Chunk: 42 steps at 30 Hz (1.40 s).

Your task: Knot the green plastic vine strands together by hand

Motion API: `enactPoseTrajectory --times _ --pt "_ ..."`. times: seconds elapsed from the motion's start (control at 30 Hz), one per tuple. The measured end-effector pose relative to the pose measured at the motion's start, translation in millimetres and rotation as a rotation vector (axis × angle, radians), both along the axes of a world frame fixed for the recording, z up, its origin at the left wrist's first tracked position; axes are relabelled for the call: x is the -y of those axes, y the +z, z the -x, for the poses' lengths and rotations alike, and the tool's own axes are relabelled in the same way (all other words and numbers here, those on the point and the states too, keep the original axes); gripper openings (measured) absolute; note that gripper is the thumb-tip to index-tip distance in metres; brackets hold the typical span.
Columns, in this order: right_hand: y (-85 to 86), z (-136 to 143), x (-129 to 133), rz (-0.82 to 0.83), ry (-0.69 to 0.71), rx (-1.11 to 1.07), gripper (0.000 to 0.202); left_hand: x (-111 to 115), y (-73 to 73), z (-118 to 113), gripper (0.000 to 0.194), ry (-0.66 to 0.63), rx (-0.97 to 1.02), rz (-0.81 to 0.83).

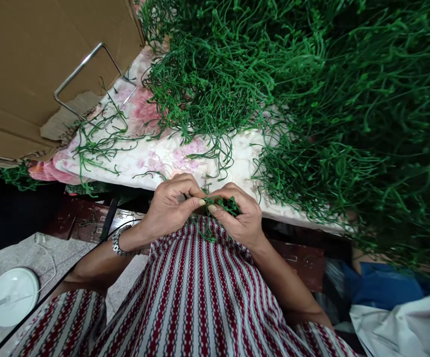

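My left hand (174,201), with a metal watch (117,241) at its wrist, pinches thumb against forefinger at the tip of a small green bunch. My right hand (242,218) is closed round that bunch of thin green stems (230,203), which look like artificial plant stems. Both sets of fingertips meet just in front of the striped garment (203,287). A few stem ends hang below the fingers. Beyond the hands, a large heap of the same green stems (237,69) covers much of the table.
A floral cloth (155,158) covers the tabletop, with loose stems (99,144) at its left. A cardboard box (44,54) and a bent metal wire frame (77,69) stand at upper left. A white round lid-like object (14,297) is lower left; blue and white sheeting (389,287) lies lower right.
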State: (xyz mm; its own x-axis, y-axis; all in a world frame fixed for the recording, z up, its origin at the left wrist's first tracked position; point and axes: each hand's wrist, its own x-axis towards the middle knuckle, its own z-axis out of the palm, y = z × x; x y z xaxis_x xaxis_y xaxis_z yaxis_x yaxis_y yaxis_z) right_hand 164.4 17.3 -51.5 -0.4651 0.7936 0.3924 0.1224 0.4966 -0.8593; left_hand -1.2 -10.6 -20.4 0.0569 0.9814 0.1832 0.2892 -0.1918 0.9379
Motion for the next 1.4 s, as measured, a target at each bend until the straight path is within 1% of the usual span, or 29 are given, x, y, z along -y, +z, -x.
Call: enactPoseTrajectory --times 0.1,0.23,0.3,0.4,0.53,0.67,0.8,0.9,0.97,1.17,1.23,1.3,1.4 --pt "-2.2 1 0 -0.053 -0.012 0.015 0.010 2 -2.3 -2 0.009 0.034 -0.047 -0.110" --pt "-3.4 0 -2 -0.188 0.000 0.096 0.012 5 -5.6 -4 0.010 0.101 -0.244 -0.277" --pt "-3.2 -2 -4 -0.252 0.014 0.129 0.012 7 -6.6 -4 0.012 0.092 -0.303 -0.331" --pt "-2.5 -4 -5 -0.326 0.037 0.161 0.013 9 -7.1 -4 0.013 0.050 -0.327 -0.357" --pt "-2.8 -4 -6 -0.362 0.060 0.183 0.012 10 -4.9 -3 0.011 -0.009 -0.361 -0.297" --pt "-5.0 -2 -5 -0.288 0.064 0.136 0.012 7 0.8 1 0.011 -0.091 -0.397 -0.131" --pt "-6.9 0 -1 -0.216 0.045 0.115 0.014 4 4.6 7 0.011 -0.170 -0.336 0.045" --pt "-6.9 0 0 -0.193 0.040 0.110 0.019 3 3.4 9 0.011 -0.187 -0.268 0.114" --pt "-6.4 -1 0 -0.167 0.048 0.094 0.021 3 1.3 9 0.012 -0.176 -0.208 0.138" --pt "-5.4 -2 -1 -0.062 0.079 0.078 0.018 6 -3.5 9 0.013 -0.132 -0.038 0.190" --pt "-5.6 -1 0 -0.043 0.057 0.088 0.018 6 -3.9 9 0.013 -0.112 -0.035 0.189" --pt "-6.0 1 3 -0.039 0.004 0.091 0.018 6 -4.4 8 0.014 -0.102 -0.053 0.174" --pt "-6.7 3 6 -0.063 -0.062 0.111 0.016 6 -5.7 6 0.015 -0.101 -0.091 0.137"
